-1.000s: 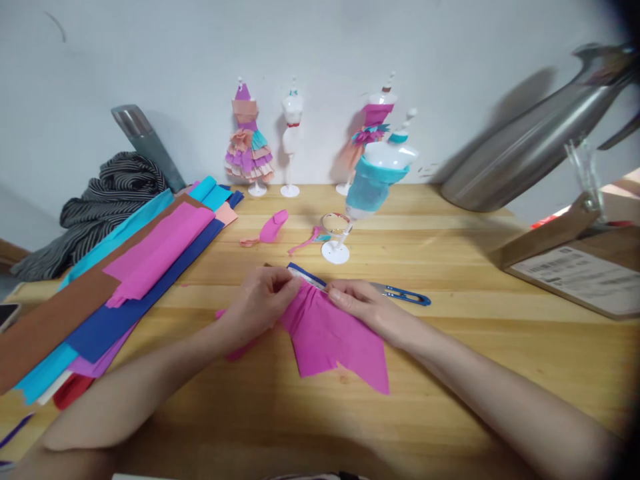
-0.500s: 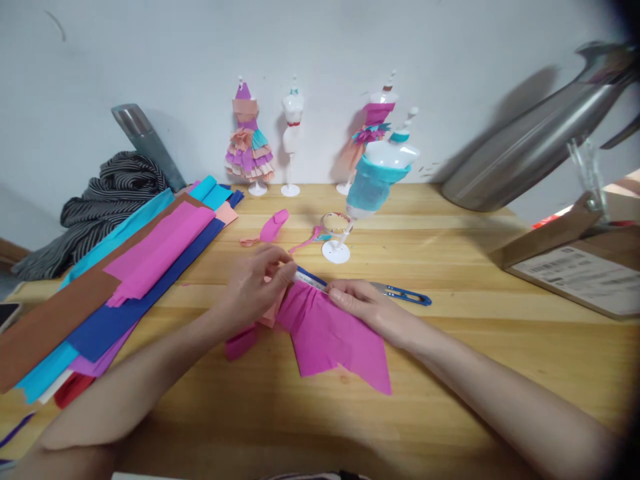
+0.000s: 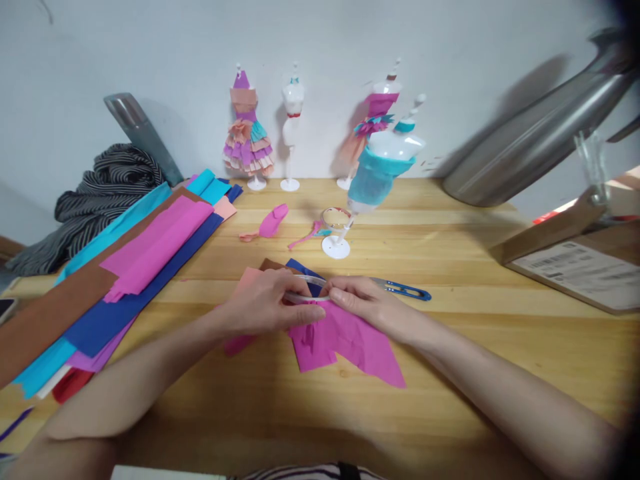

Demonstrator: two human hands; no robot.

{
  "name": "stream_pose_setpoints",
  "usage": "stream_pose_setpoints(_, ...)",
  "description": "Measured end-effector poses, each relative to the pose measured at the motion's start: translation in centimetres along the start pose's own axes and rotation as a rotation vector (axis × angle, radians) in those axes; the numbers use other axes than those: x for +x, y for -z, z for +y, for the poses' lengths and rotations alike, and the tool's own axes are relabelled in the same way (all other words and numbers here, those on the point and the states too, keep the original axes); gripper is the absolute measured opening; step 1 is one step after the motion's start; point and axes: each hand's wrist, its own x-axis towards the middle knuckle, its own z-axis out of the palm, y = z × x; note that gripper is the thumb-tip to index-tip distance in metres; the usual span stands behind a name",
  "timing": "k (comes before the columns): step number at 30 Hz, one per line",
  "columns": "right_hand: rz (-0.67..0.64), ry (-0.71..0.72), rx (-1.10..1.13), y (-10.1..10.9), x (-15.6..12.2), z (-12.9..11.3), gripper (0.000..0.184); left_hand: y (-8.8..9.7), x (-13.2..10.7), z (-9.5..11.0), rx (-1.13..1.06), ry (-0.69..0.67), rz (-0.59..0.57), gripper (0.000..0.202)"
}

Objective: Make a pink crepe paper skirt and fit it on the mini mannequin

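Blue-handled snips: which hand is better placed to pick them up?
Right hand, I'd judge: the snips lie just beyond it, while the left hand is farther off. Both are at the pink paper, so the right would likely have to loosen its grip first.

Held paper (image 3: 360, 341) before mannequins (image 3: 383, 177), stacked sheets (image 3: 160, 243) left, box (image 3: 575, 270) right.

Both forearms (image 3: 145, 380) are bare, the garment (image 3: 300, 473) striped.

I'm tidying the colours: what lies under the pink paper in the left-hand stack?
Brown paper and dark blue paper show under the pink paper; whatever else its middle covers is hidden.
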Motion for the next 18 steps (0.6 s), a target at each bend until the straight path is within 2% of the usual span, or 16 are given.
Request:
stream_pose_setpoints(3,-0.005,0.026,-0.033,-0.1,0.0,0.0,0.058,-1.0,0.1,0.1,0.071,-0.018,0.061,0.039)
stream_pose_setpoints(7,-0.016,0.058,-0.066,-0.2,0.0,0.2,0.059,-2.0,0.3,0.5,0.190,-0.149,0.130,0.041)
stream_pose_setpoints(18,-0.049,0.046,-0.041,-0.3,-0.1,-0.1,0.060,-2.3,0.4,0.2,0.263,-0.162,0.124,0.032)
